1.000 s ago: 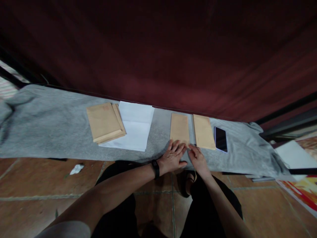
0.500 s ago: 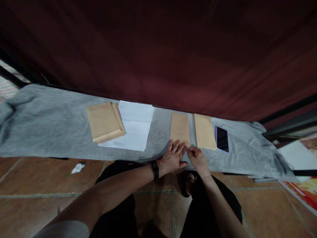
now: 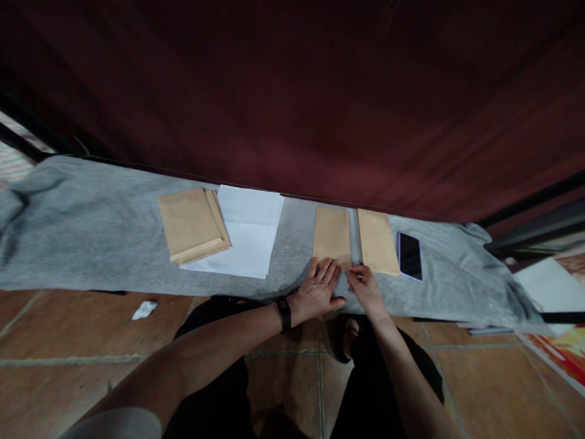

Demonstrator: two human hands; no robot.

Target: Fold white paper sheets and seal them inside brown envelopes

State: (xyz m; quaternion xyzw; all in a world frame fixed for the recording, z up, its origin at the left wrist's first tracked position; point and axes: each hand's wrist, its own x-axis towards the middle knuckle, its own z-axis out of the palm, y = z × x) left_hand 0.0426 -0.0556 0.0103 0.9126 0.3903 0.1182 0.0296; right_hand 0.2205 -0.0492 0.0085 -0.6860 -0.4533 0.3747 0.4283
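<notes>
A brown paper envelope [image 3: 331, 233] lies flat on the grey cloth [image 3: 100, 225] in front of me. My left hand [image 3: 316, 291], with a dark band at the wrist, rests palm down with fingers spread over the near end of that envelope. Just right of it, my right hand [image 3: 365, 288] has its fingers curled together by the envelope's near right corner; whether anything is between them is hidden. Beyond the right hand lies a second brown envelope [image 3: 377, 242].
To the right is a phone [image 3: 410, 256] with a purple edge. On the left, a stack of brown envelopes [image 3: 189, 222] overlaps white paper sheets [image 3: 251, 235]. A dark red fabric panel [image 3: 292, 103] rises behind the cloth. Crumpled white paper [image 3: 145, 310] lies on the tiled floor.
My right hand has shifted slightly, its fingers a little further up and right of the envelope's near corner. My left hand stays pressed on the envelope.
</notes>
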